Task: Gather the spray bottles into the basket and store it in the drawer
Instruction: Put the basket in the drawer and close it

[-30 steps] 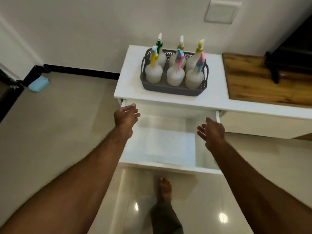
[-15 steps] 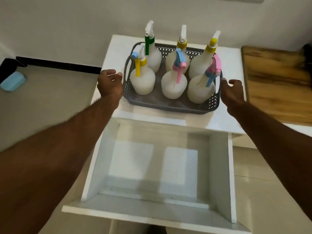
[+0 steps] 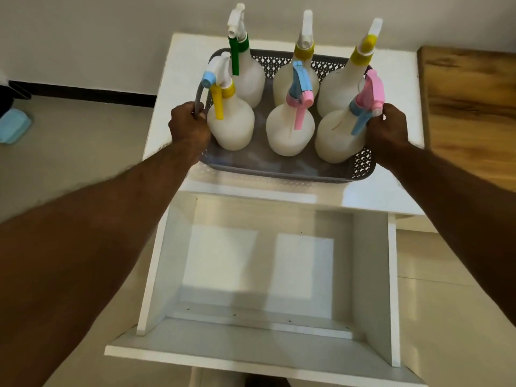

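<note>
Basket (image 3: 282, 167): grey, perforated walls, and we count six white spray bottles standing upright in it, in two rows of three. Far row, left to right: green bottle (image 3: 247, 71), with a green collar and trigger; gold bottle (image 3: 284, 82), with a dull yellow collar; yellow bottle (image 3: 339, 85), with a bright yellow collar, leaning right. Near row, left to right: blue-tip bottle (image 3: 231, 122), with a yellow trigger and pale blue nozzle; pink bottle (image 3: 289, 132), with a pink trigger and blue head; pink-head bottle (image 3: 337, 139), with a blue trigger. We hold the basket at both ends: our left hand (image 3: 190, 128) is curled round the grey loop handle at the left end, and our right hand (image 3: 388, 129) is curled over the right end, its fingers close to the pink spray head; the right handle itself is hidden. The basket sits on the white cabinet top (image 3: 402, 107), at its near edge. Drawer (image 3: 173, 263): white, pulled out towards us directly below the basket, with nothing in it. Right of the cabinet, a wooden top (image 3: 472, 107). Beyond, a pale wall (image 3: 97, 37) with a black skirting strip. At far left on the beige floor (image 3: 83, 141), a light blue object (image 3: 12, 127), too blurred to identify.
</note>
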